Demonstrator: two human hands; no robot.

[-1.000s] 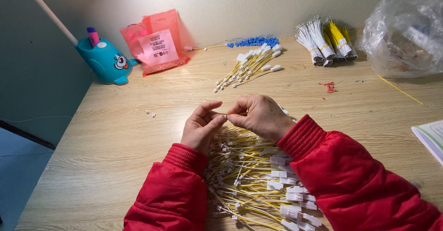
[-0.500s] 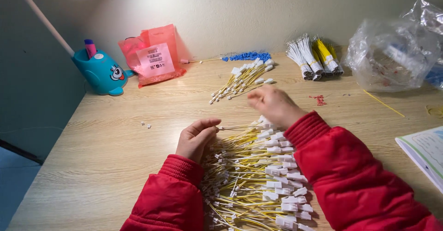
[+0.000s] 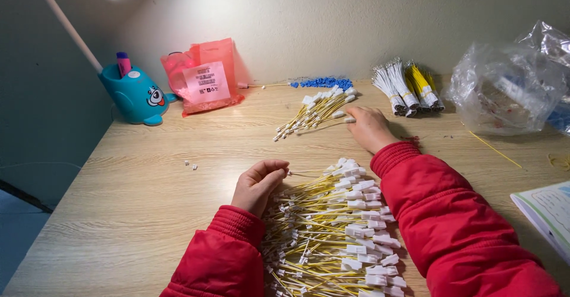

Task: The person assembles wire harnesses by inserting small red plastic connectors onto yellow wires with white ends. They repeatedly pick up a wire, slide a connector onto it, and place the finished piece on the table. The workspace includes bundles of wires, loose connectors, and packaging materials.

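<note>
Wires in yellow with white connectors lie in two piles on your bench point(image 3: 148, 172): the large near pile point(image 3: 332, 232) between your red sleeves, too many to count, and the small far pile point(image 3: 314, 112). Your left hand point(image 3: 258, 184) rests curled at the near pile, pinching one wire end. Your right hand point(image 3: 368, 128), at the left half a second ago, now lies flat and open against the far pile, holding nothing. Beyond stand one teal pen holder point(image 3: 135, 95), one pink bag point(image 3: 205, 77) and two wire bundles point(image 3: 407, 86).

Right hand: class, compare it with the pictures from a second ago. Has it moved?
Yes. The right hand has left the left hand and reached across the table toward the small far pile of yellow wires, touching it.
</note>
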